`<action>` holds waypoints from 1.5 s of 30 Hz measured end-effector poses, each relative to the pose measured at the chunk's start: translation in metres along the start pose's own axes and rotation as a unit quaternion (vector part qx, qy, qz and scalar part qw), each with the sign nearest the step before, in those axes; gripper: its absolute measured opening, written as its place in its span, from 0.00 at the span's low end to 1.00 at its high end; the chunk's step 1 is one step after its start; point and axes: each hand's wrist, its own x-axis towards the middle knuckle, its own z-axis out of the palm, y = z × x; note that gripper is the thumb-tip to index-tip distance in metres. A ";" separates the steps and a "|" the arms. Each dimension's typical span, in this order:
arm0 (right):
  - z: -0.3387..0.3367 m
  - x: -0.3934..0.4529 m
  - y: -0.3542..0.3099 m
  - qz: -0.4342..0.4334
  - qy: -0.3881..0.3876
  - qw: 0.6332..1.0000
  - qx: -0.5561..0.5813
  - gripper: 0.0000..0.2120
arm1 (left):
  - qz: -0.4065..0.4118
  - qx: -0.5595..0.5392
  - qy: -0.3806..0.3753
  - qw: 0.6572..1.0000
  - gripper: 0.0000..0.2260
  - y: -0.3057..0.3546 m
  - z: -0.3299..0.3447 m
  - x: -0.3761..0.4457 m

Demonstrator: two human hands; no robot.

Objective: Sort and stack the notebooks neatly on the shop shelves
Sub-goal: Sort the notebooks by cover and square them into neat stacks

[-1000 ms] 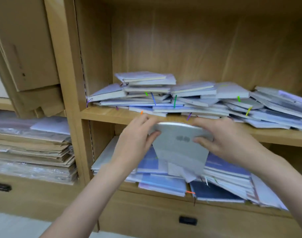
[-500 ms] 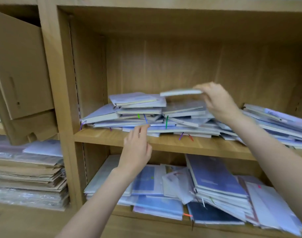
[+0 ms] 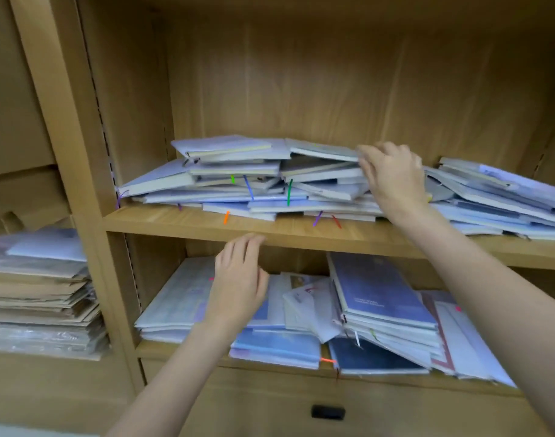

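- I took the upper shelf board (image 3: 301,233) as my landmark; the notebooks sat both above and below it, none of them squared up.
- On top of that board the upper pile (image 3: 238,184) sprawled from the left wall toward the middle, covers fanned at odd angles, coloured ribbon markers trailing over the board's front edge.
- My right hand (image 3: 392,181) was at that pile's right end, fingers curled against the edge of the top grey notebook (image 3: 322,150). I judged it was steadying or nudging that book into line; whether the thumb pinched underneath, I could not tell.
- My left hand (image 3: 238,285) hovered just below the board's front lip, fingers loose and holding nothing, probably waiting to take the next book.
- Beneath the board, the lower notebooks (image 3: 380,301) leaned in a slumped blue stack to the right, with looser pale covers spread to the left behind my left hand.
- The right-hand pile (image 3: 496,197) on the board ran out of frame, so I could not tell its full extent.
- Motion blur smeared the cover print; no titles were legible.
- Left of the board's upright, wrapped paper stacks (image 3: 40,294) were cut off by the frame edge.
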 end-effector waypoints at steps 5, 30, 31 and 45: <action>0.011 -0.121 -0.062 -0.095 0.083 0.966 0.227 0.11 | -0.037 0.038 -0.077 0.996 0.19 -0.057 0.021 -0.073; 0.205 -0.180 -0.135 -0.272 -0.411 0.862 -0.122 0.16 | -0.061 0.169 -0.107 0.978 0.11 -0.174 0.029 -0.066; 0.207 -0.186 -0.147 -0.269 -0.405 0.865 -0.120 0.20 | -0.075 0.167 -0.108 0.977 0.11 -0.172 0.027 -0.060; 0.156 -0.189 -0.091 -0.152 -0.231 0.922 0.271 0.12 | -0.146 0.095 -0.177 0.969 0.10 -0.167 0.004 -0.027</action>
